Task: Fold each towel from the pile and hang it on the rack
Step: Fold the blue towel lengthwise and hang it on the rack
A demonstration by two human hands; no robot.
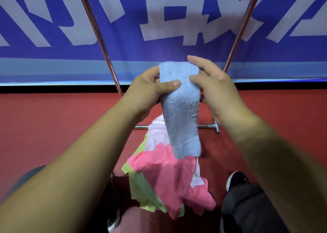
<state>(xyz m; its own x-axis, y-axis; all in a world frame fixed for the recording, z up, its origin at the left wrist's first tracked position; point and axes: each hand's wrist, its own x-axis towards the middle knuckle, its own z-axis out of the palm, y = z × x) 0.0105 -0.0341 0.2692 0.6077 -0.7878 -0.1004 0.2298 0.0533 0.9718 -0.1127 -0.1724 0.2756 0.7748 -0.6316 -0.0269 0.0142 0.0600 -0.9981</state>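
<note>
A light blue towel [182, 112], folded into a narrow strip, hangs down from both my hands in the middle of the view. My left hand [146, 91] pinches its upper left edge, thumb across the front. My right hand [215, 85] grips the upper right edge, fingers over the top. Below it on the red floor lies the pile [169, 178]: a bright pink towel on top, a pale pink one and a lime green one under it. The metal rack shows as two slanted poles [99, 36] and a low crossbar [208, 126] behind the towel.
A blue banner with large white characters [177, 20] stands close behind the rack. My black shoes [237, 179] and dark trouser legs flank the pile. Red floor [53, 126] stretches left and right.
</note>
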